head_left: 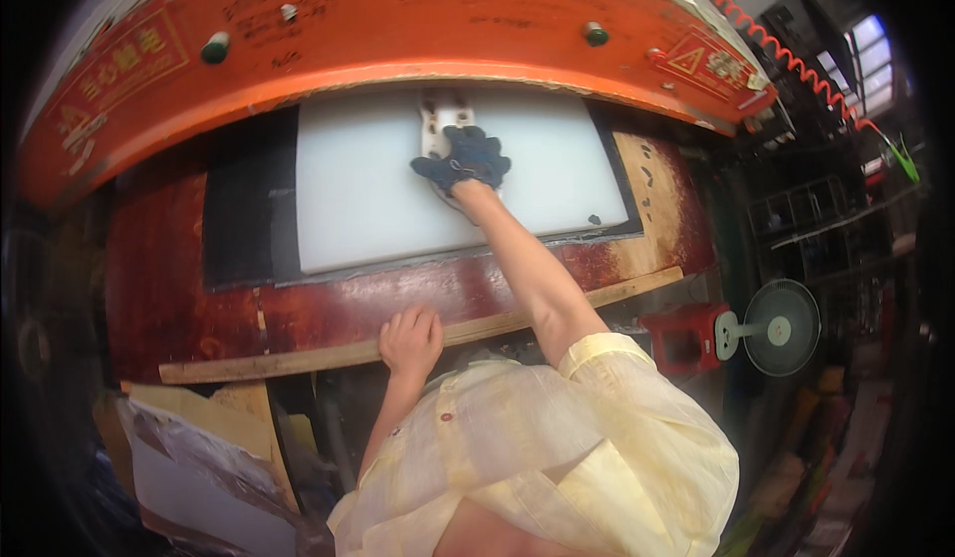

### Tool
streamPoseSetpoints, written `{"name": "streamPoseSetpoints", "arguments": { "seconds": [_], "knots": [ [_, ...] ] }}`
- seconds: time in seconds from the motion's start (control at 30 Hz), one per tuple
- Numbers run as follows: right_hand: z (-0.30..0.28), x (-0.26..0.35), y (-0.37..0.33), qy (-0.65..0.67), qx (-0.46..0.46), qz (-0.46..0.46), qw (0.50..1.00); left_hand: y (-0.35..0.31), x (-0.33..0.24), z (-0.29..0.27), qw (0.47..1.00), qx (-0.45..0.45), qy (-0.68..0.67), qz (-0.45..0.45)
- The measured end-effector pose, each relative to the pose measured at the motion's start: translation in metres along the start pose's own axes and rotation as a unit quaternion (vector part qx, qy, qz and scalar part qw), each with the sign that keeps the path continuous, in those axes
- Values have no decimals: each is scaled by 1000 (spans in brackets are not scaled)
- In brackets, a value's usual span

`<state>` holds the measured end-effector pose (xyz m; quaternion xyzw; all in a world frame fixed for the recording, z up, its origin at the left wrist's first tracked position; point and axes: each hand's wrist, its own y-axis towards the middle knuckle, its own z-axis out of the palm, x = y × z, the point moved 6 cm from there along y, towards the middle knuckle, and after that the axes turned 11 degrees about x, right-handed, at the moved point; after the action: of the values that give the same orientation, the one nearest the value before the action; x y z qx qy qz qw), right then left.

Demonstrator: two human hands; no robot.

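Observation:
My right hand [466, 159], in a dark knitted glove, reaches out over a thick white board [368, 194]. Beneath the glove lies a pale strip with dark spots [435, 131], sticking out beyond the fingers. The thumb is at the strip's left and the other fingers bend over its right side; part of it is hidden by the hand. My bare left hand [411, 338] rests on the front edge of a dark red table [328, 308], its fingers stretched out flat and holding nothing.
An orange machine beam [398, 35] spans the far side above the board. Black sheeting [239, 219] lies under the board's left side. A wooden strip [318, 358] edges the table's front. At right stand a fan [781, 328] and a red stool [681, 338]; sheets [209, 477] lean at lower left.

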<state>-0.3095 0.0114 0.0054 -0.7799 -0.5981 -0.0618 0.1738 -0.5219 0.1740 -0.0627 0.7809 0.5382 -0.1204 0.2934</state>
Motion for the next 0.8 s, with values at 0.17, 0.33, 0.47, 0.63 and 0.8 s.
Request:
{"name": "streamPoseSetpoints", "arguments": {
  "seconds": [0.17, 0.33, 0.47, 0.63, 0.8],
  "knots": [
    [-4, -89, 10, 55, -116, -86, 988, -2, 1, 1, 1000, -2, 9, 11],
    [-41, -281, -79, -251, -101, 164, 949, -3, 2, 4, 1000, 11, 16, 14],
    [-78, -357, -114, -131, -119, 238, 955, -1, 1, 6, 999, 30, 32, 20],
    [-156, -311, -44, 114, -305, 20, 945, -2, -3, 3, 999, 17, 22, 32],
    [-249, -265, 29, 87, -407, 22, 909, 2, -7, 2, 1000, -1, 29, 10]
  ]
}}
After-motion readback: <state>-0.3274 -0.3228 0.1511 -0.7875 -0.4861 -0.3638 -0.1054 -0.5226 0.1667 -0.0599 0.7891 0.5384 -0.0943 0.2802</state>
